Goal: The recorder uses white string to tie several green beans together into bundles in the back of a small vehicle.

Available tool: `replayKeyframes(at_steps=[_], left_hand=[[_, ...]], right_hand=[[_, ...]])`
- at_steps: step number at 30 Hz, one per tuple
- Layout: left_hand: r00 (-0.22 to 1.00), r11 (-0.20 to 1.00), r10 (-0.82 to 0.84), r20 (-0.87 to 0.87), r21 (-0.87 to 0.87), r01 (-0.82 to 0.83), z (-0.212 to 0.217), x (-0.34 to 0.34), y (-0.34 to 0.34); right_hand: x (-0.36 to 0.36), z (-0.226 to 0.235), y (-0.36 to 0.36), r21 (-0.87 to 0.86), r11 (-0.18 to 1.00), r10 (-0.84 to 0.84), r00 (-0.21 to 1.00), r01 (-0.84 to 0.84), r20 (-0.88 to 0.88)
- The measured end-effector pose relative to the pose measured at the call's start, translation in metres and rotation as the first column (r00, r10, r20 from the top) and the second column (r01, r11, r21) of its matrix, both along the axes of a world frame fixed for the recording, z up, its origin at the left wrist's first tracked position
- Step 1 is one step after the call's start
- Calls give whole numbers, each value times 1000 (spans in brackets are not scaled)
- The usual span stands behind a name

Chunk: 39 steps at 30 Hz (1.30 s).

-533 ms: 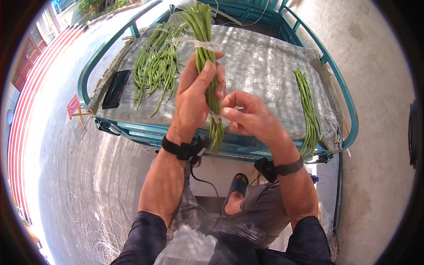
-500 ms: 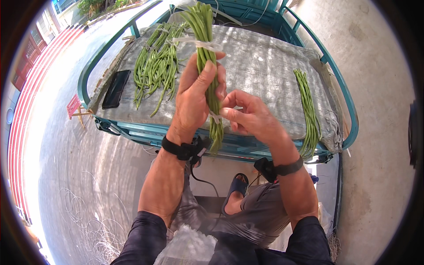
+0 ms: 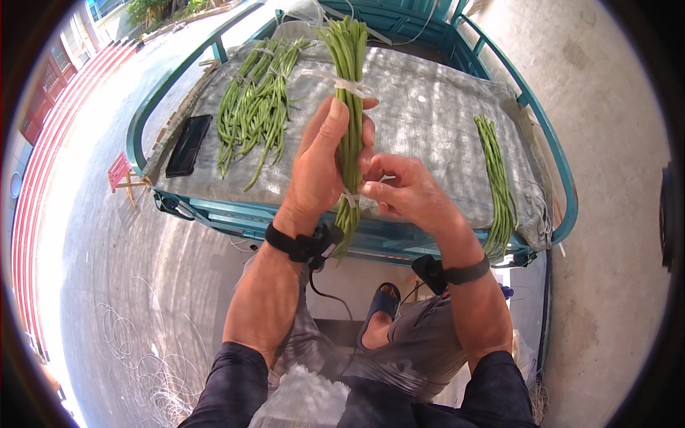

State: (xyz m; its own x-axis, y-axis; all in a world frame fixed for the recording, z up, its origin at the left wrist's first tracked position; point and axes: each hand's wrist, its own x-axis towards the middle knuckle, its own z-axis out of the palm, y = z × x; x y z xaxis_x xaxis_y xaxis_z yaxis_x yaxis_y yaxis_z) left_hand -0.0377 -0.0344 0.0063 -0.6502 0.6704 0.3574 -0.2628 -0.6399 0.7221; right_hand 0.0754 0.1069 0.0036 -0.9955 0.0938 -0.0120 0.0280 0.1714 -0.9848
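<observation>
My left hand is wrapped round the middle of a bundle of long green beans, held upright over the cart's near edge. A whitish plastic strip circles the bundle above my fingers, its loose end sticking out to the left. Lower down, a second white strip goes round the beans. Thumb and forefinger of my right hand pinch at this lower strip, close against the bundle's right side. Part of the strip is hidden by the fingertips.
A grey cloth covers the bed of a teal cart with side rails. On it lie more tied beans at left, a loose-looking bean bunch at right and a black phone. A pink folding stool stands left.
The bean bundle and my left hand have shifted slightly right and down, and the bundle stands a little straighter. My right hand keeps its pinch at the lower strip.
</observation>
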Motion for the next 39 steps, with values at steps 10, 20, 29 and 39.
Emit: replayKeyframes(at_steps=[10,20,29,39], left_hand=[[1000,1000,21,-22,-14,-22,1,4,0],[999,1000,-22,-39,-2,22,7,11,3],[997,999,-44,-70,-3,44,2,7,4],[995,993,-97,-39,-72,94,0,1,2]], right_hand=[[6,15,11,65,997,34,995,-41,96],[1,15,4,110,994,32,997,-24,-65],[-2,0,0,53,999,-7,993,13,-117],[0,-4,12,96,977,197,977,-189,-77]])
